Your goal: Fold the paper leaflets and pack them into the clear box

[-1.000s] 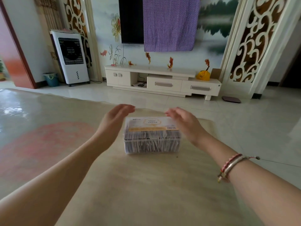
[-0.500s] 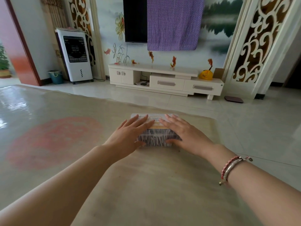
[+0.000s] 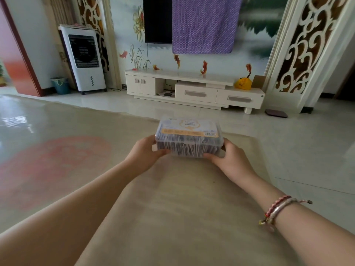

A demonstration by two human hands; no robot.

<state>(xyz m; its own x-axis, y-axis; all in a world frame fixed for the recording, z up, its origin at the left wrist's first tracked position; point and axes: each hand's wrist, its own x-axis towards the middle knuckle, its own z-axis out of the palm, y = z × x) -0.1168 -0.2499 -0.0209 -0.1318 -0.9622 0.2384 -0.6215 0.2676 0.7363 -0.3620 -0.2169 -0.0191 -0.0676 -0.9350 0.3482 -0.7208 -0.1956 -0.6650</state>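
A clear plastic box (image 3: 189,138) with a white and orange label on its lid sits at the far end of a beige table (image 3: 172,217). Through its walls I see it packed tight with folded dark leaflets (image 3: 188,147) standing on edge. My left hand (image 3: 145,153) grips the box's left end, fingers curled under the near corner. My right hand (image 3: 231,159) grips the right end, thumb along the near bottom edge. The lid is on.
The table's far edge lies just beyond the box, with pale floor tiles behind. A white TV cabinet (image 3: 194,89) stands against the back wall and a white air cooler (image 3: 83,59) at the back left. A faded pink mark (image 3: 51,169) colours the table's left side.
My hands went from hovering beside the box, to pressing flat on its lid, to gripping its two ends. The box now appears closer to me.
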